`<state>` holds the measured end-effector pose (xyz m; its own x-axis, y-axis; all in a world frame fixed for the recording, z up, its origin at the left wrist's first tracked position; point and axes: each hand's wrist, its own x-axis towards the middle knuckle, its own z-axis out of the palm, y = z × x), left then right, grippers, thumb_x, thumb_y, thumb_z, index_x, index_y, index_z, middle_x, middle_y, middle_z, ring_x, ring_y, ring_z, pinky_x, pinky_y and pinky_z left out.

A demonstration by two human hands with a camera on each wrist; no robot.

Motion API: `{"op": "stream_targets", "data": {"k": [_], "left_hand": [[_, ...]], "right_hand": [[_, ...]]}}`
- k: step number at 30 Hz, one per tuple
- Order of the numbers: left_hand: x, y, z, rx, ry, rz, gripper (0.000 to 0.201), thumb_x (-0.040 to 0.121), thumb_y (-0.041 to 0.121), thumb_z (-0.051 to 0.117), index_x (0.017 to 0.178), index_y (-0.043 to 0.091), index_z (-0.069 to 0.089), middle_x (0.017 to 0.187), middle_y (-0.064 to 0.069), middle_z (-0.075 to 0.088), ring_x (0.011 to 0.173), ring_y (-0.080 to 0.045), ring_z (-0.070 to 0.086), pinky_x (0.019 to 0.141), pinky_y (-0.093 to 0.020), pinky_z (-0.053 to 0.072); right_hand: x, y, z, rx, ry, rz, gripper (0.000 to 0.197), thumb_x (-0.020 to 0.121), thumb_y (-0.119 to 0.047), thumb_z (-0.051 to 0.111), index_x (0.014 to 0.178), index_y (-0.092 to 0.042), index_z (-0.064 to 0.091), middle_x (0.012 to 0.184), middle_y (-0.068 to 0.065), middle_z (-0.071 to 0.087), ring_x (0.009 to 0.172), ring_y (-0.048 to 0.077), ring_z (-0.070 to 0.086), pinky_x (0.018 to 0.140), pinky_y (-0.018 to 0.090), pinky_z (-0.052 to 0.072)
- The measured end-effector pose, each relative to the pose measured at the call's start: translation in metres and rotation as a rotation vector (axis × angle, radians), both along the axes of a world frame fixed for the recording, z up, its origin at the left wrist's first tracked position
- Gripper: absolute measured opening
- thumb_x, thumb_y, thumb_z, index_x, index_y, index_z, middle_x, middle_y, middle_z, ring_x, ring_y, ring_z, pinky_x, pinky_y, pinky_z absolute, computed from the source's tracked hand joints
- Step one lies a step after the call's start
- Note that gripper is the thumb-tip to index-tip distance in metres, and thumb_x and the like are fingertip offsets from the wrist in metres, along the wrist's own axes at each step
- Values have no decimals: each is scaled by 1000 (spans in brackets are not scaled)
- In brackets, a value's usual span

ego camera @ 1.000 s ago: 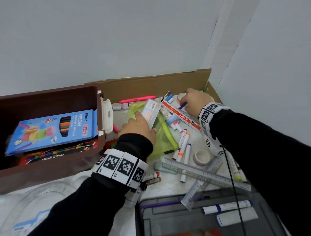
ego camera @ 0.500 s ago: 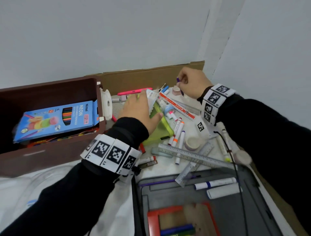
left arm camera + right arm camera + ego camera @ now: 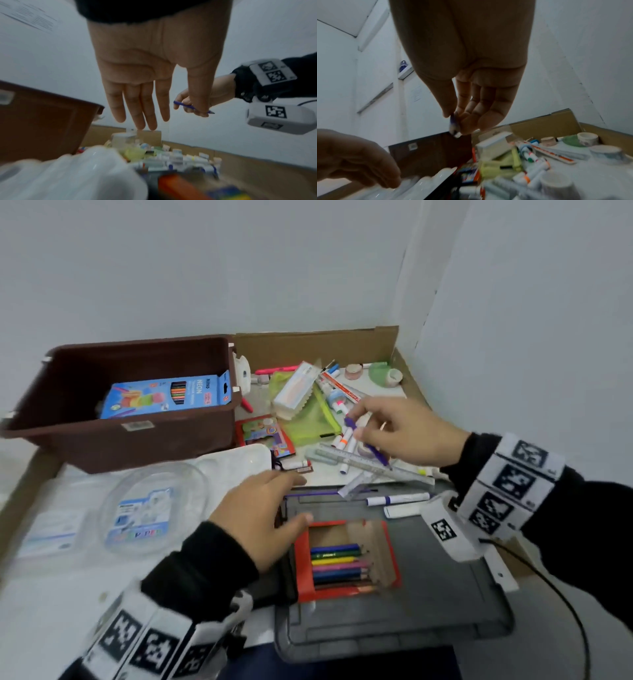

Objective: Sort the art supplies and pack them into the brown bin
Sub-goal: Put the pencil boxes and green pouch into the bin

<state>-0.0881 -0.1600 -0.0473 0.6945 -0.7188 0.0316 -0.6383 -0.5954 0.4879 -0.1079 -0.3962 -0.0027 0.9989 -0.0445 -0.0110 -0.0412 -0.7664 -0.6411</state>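
The brown bin (image 3: 137, 436) stands at the back left with a blue neon pencil box (image 3: 164, 395) inside. My right hand (image 3: 358, 422) hovers above the rulers and pinches a purple pencil (image 3: 368, 445) between thumb and fingers; the right wrist view shows the same pinch (image 3: 455, 121). My left hand (image 3: 298, 498) is open, fingers straight, over the left edge of a red pencil tray (image 3: 303, 559) that holds several coloured pencils (image 3: 339, 565). In the left wrist view the left hand (image 3: 163, 119) holds nothing.
The red tray lies on a grey lid (image 3: 445, 594). Behind it lie rulers (image 3: 370, 463), markers, a green mesh pouch (image 3: 308, 412), a white pack (image 3: 294, 392) and tape rolls (image 3: 352, 371). A clear round pack (image 3: 150, 508) and white palette (image 3: 239, 463) lie left. Cardboard walls (image 3: 308, 347) close the back.
My right hand drew back from the far corner toward me with the purple pencil. My left hand left the white pack and green pouch and came back over the red tray.
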Motion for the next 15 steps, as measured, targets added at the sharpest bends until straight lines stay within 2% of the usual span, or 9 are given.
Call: {"op": "stream_targets", "data": {"k": [2, 4, 6, 8, 10, 12, 15], "left_hand": [[-18, 15, -16, 50, 44, -7, 64, 77, 56, 50, 132, 23, 44, 133, 4, 49, 123, -13, 43, 102, -19, 29], [-30, 25, -32, 91, 37, -7, 70, 79, 55, 58, 137, 25, 35, 139, 6, 41, 127, -10, 37, 103, -16, 24], [-39, 29, -44, 157, -16, -12, 81, 76, 60, 58, 142, 26, 25, 144, 6, 32, 132, -11, 29, 109, -21, 20], [-43, 30, -54, 225, -34, 12, 89, 76, 64, 54, 146, 27, 14, 152, 5, 17, 139, -12, 14, 115, -30, 9], [-43, 30, -63, 268, -20, 34, 91, 77, 64, 52, 147, 28, 5, 155, 6, 5, 142, -13, 2, 114, -34, 0], [-39, 30, -68, 286, -9, 30, 92, 78, 64, 52, 147, 29, 2, 156, 6, 2, 143, -13, -1, 114, -36, -1], [-34, 30, -74, 279, 27, 7, 90, 78, 63, 53, 146, 36, 1, 156, 5, 3, 143, -14, 0, 114, -38, 1]], "right_hand": [[-18, 15, -11, -47, 44, 53, 11, 90, -17, 58, 101, -18, 60, 65, -10, 57, 52, -4, 51, 57, 10, 39], [-32, 30, -21, -58, 102, 88, 18, 89, -11, 57, 106, -17, 58, 72, -10, 55, 56, -1, 50, 62, 18, 44], [-42, 43, -28, -82, 129, 132, 27, 87, -3, 53, 110, -17, 57, 78, -9, 54, 65, 8, 52, 69, 25, 45], [-49, 53, -35, -136, 117, 173, 31, 83, 0, 52, 110, -16, 58, 83, -10, 54, 76, 10, 52, 73, 23, 43], [-53, 60, -40, -225, 119, 202, 27, 83, -4, 54, 106, -17, 57, 91, -7, 57, 84, 12, 53, 75, 26, 44], [-55, 65, -45, -378, 123, 225, 23, 85, -7, 52, 104, -19, 54, 96, -3, 61, 88, 17, 55, 73, 31, 44], [-55, 69, -51, -547, 86, 240, 19, 84, -8, 49, 99, -20, 51, 94, 0, 63, 87, 22, 56, 66, 30, 35]]}}
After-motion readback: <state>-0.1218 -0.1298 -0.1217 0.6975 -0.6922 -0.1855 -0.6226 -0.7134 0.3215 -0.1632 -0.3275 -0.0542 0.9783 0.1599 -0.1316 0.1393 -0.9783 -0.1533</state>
